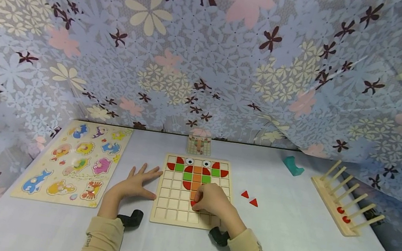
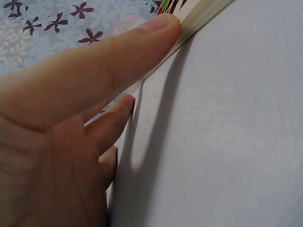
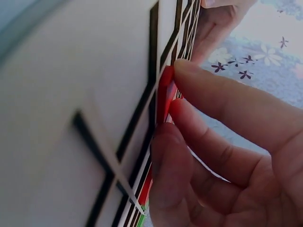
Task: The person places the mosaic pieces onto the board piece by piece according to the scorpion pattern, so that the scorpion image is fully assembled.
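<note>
A wooden grid board [image 1: 167,215] lies on the table, with red, green and orange pieces and two round eye pieces [image 1: 206,163] in its upper cells. Over the lower middle of the grid, my right hand [image 1: 216,200] pinches a small red piece [image 3: 165,92] between thumb and fingers. In the right wrist view that piece is right at the grid's ridges. My left hand [image 1: 134,186] is at the board's left edge with fingers spread. Its thumb [image 2: 163,29] touches the board's side in the left wrist view.
Two red triangles [image 1: 253,202] lie right of the board. A small pattern card [image 1: 199,146] is behind it. An animal puzzle board [image 1: 72,162] sits left. On the right are a teal curved block [image 1: 293,166] and a peg rack [image 1: 334,208] with two red beads.
</note>
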A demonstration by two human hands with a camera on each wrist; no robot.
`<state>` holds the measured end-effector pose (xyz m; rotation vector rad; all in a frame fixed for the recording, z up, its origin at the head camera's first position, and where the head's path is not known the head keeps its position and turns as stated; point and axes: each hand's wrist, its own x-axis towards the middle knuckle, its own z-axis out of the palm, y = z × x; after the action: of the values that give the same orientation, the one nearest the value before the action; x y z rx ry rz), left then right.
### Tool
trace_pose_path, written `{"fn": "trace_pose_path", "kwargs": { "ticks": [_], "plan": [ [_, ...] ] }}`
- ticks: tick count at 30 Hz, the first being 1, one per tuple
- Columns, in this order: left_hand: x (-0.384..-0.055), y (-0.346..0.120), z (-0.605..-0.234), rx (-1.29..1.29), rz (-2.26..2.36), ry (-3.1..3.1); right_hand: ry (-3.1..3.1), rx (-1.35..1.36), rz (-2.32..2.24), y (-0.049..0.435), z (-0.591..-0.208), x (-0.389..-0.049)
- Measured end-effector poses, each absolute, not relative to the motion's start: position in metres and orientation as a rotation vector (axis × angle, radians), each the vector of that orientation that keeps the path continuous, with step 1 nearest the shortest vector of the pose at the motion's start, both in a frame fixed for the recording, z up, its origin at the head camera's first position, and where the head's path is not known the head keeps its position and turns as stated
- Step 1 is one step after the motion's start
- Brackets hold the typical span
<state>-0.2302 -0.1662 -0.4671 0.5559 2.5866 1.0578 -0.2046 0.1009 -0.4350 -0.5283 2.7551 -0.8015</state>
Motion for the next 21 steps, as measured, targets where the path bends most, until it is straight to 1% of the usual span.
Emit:
{"fn": "trace_pose_path", "kwargs": {
  "ticks": [2,3,6,9,10,11,21],
  "plan": [
    [-0.23,-0.167,-0.468,0.568,1.095,2.574,2.755,-0.528,-0.801,0.101,-0.435,-0.204],
    [-0.234,-0.17,-0.478,0.625,1.119,2.579,2.753,-0.527,-0.802,0.101,-0.434,-0.204],
    [-0.235,-0.17,-0.48,0.634,1.131,2.583,2.749,-0.531,-0.803,0.101,-0.434,-0.204],
    [-0.236,-0.169,-0.48,0.607,1.087,2.599,2.747,-0.535,-0.802,0.101,-0.434,-0.203],
    [-0.232,-0.166,-0.471,0.549,1.063,2.593,2.746,-0.536,-0.802,0.101,-0.434,-0.203],
    [-0.232,-0.165,-0.471,0.54,1.046,2.596,2.746,-0.535,-0.801,0.101,-0.434,-0.203],
    [-0.232,-0.166,-0.469,0.544,1.029,2.599,2.776,-0.515,-0.756,0.102,-0.435,-0.204]
  ]
}}
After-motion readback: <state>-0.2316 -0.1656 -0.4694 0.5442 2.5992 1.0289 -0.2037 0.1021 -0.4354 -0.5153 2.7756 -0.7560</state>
